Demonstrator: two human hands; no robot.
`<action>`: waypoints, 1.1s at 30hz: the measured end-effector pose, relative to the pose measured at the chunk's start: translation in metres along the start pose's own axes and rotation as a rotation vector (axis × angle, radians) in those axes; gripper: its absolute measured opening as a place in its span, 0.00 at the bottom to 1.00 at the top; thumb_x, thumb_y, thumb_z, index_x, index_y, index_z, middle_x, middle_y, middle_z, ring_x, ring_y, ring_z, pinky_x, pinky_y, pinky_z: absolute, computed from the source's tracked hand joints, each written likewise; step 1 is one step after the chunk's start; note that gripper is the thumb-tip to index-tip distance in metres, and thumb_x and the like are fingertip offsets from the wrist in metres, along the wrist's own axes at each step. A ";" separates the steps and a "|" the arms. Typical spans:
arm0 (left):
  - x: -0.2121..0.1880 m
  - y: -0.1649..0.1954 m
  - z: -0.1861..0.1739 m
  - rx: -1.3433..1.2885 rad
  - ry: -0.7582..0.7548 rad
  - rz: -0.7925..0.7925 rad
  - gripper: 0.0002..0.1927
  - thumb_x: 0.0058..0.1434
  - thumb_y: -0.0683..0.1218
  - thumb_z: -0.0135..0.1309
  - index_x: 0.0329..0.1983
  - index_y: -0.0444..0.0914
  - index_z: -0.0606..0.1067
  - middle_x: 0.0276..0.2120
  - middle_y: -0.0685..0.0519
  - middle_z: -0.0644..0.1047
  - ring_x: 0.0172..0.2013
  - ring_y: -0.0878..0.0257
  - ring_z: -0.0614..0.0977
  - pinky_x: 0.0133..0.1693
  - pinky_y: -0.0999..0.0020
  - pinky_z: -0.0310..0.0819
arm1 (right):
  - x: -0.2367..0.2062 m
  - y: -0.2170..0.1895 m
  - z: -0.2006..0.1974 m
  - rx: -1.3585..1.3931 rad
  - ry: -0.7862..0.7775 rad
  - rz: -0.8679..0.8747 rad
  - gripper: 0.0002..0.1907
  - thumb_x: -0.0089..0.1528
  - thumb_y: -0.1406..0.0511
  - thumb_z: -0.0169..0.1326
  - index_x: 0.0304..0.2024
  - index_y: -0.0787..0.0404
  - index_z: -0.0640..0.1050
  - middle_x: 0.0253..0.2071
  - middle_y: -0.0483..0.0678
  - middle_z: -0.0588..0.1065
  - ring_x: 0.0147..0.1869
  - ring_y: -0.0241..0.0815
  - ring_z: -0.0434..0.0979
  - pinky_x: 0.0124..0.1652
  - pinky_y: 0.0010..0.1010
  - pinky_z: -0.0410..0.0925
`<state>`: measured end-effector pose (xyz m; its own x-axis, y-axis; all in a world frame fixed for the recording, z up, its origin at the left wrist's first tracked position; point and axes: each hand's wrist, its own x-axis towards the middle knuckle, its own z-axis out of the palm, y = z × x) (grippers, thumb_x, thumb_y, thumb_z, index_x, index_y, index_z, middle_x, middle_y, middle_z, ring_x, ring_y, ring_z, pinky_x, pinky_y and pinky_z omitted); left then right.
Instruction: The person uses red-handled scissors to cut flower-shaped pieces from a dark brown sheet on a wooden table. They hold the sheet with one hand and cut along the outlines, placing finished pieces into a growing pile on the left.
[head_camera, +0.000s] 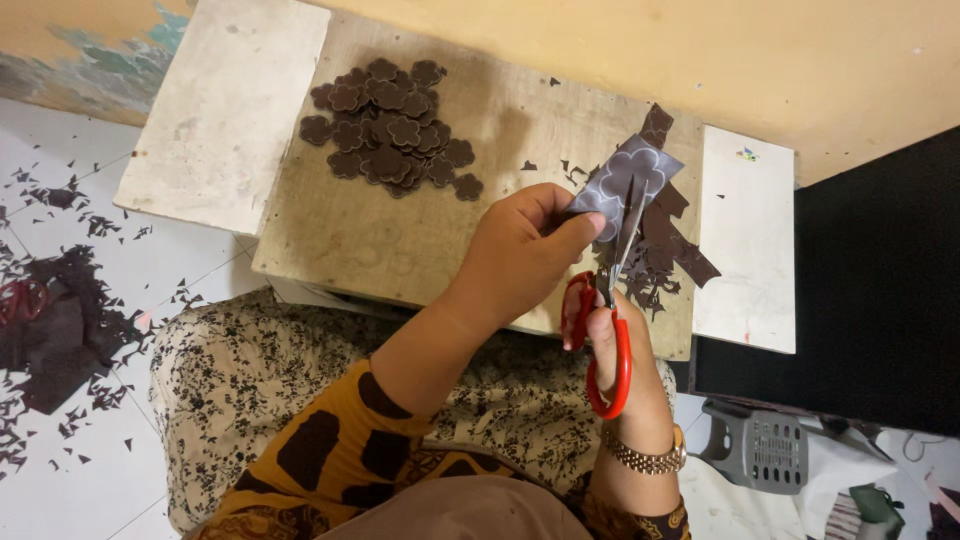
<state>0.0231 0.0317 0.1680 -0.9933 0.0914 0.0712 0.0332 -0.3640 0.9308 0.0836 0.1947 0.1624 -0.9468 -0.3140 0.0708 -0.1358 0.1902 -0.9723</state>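
**Cutting under way, a pile already done**

The right hand (612, 345) grips red-handled scissors (605, 330), blades biting into a dark sheet piece with a flower outline (625, 180), pinched by the left hand (525, 250). Beyond the scissors on the wooden board (400, 240) lie offcuts (665, 250); farther left, a heap of finished flower cutouts (392, 130)

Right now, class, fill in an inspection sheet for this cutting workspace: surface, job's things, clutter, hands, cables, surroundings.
Surface: low wooden board, worn, with pale slabs either side.
Job's things: red-handled scissors cutting a dark sheet marked with a flower outline; pile of cut flower shapes.
Clutter: dark offcuts on the board; scraps over the floor tiles.
Hands: left hand pinches the sheet; right hand works the scissors.
Cables: nothing seen.
Surroundings: yellow wall, grey plastic crate.
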 end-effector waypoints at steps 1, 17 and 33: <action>-0.001 0.001 0.001 -0.007 0.009 0.001 0.08 0.64 0.45 0.59 0.34 0.35 0.76 0.26 0.60 0.76 0.28 0.76 0.72 0.31 0.78 0.67 | 0.000 -0.001 0.000 -0.004 0.001 -0.005 0.39 0.67 0.35 0.39 0.35 0.64 0.71 0.28 0.45 0.68 0.31 0.36 0.68 0.33 0.27 0.63; -0.008 0.008 0.002 -0.146 0.024 0.029 0.07 0.66 0.43 0.57 0.35 0.34 0.75 0.27 0.59 0.76 0.28 0.75 0.73 0.30 0.78 0.67 | -0.001 -0.005 0.004 -0.033 -0.027 -0.013 0.40 0.66 0.33 0.40 0.37 0.65 0.72 0.29 0.44 0.67 0.33 0.34 0.67 0.34 0.25 0.62; -0.013 0.014 0.004 -0.123 0.057 0.038 0.07 0.66 0.43 0.57 0.34 0.35 0.75 0.27 0.59 0.76 0.28 0.75 0.74 0.31 0.78 0.69 | -0.002 -0.002 0.015 -0.058 0.090 -0.023 0.39 0.66 0.34 0.37 0.33 0.63 0.71 0.26 0.43 0.67 0.27 0.33 0.65 0.28 0.24 0.60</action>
<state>0.0366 0.0295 0.1814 -0.9964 0.0241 0.0816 0.0603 -0.4770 0.8769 0.0900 0.1804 0.1611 -0.9652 -0.2346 0.1154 -0.1723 0.2386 -0.9557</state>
